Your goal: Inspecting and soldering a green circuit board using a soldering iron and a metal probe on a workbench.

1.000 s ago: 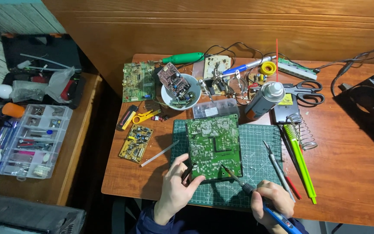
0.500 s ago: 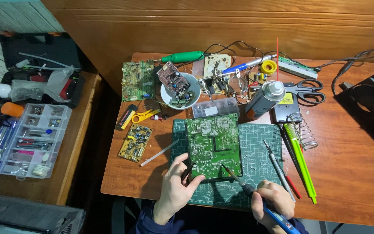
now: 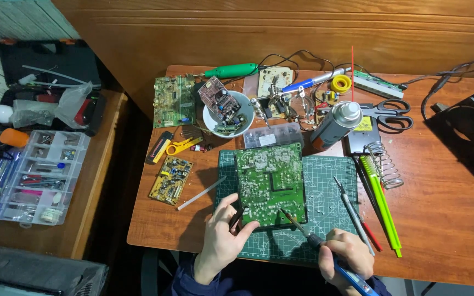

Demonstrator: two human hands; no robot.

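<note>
A: Green board (image 3: 270,185) dead centre, solder side up, lying flat on the cutting mat (image 3: 325,189) near the front edge of the wooden table (image 3: 445,219).

B: And both hands are on it. The left hand (image 3: 223,235) sits at the board's near-left corner, thumb and fingers closed around a thin dark tool, tweezers by the look of it, though it's too small to say for certain.

A: The right hand (image 3: 346,253) is wrapped fully shut on the blue-handled soldering iron (image 3: 325,249), pen-style grip, the tip slanting up and left to touch down on the board's lower edge.

B: If I'm judging technique: keep that tip seated on a single joint, with the wrist resting on the mat so it doesn't skate across neighbouring pads.

A: Agreed, and the left hand wants to press the corner down as well, because the board is loose on the mat, nothing clamps it.

B: Plenty of clutter to mind. A spray can (image 3: 336,125) stands just beyond the mat's far-right corner, and the coiled iron stand (image 3: 381,162) is off to the right beside the green pen (image 3: 382,211).

A: So I'd lift the hot tip straight up and swing it right toward that coil, well clear of the can.

B: A white bowl (image 3: 227,115) of salvaged parts sits behind the board, out of the way
</note>
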